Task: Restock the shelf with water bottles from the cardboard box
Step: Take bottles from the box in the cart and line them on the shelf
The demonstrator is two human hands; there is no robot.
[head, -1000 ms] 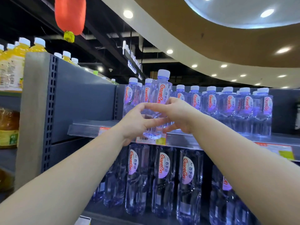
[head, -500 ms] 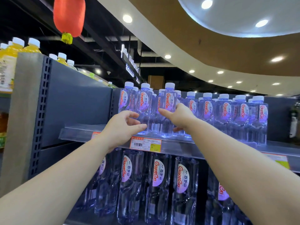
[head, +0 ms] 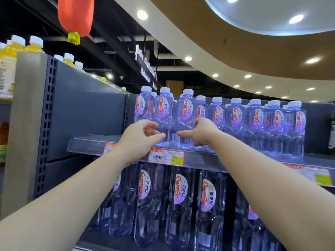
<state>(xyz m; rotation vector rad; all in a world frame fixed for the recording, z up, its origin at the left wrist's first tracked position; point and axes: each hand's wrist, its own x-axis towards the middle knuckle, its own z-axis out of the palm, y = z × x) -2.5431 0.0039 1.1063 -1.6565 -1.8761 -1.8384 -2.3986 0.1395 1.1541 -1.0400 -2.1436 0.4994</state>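
Note:
Small clear water bottles with white caps and red-lettered labels stand in a row on the upper shelf (head: 87, 142). Two front bottles, one (head: 164, 113) and its neighbour (head: 185, 115), stand near the shelf's left end, just behind my hands. My left hand (head: 139, 138) hovers in front of them with fingers apart and nothing in it. Just right of it, my right hand (head: 201, 133) has its fingers spread and pointing left, level with the lower part of those bottles and gripping none. The cardboard box is out of view.
Larger water bottles (head: 179, 205) fill the shelf below. A red and yellow price tag (head: 165, 156) hangs on the shelf edge. The shelf's left end is bare beside a grey perforated upright (head: 45, 124). Yellow juice bottles (head: 34, 44) stand top left under a red lantern (head: 76, 15).
One second ago both hands held a small bottle up in front of the shelf. It now stands in the front row, and both hands have let go and opened.

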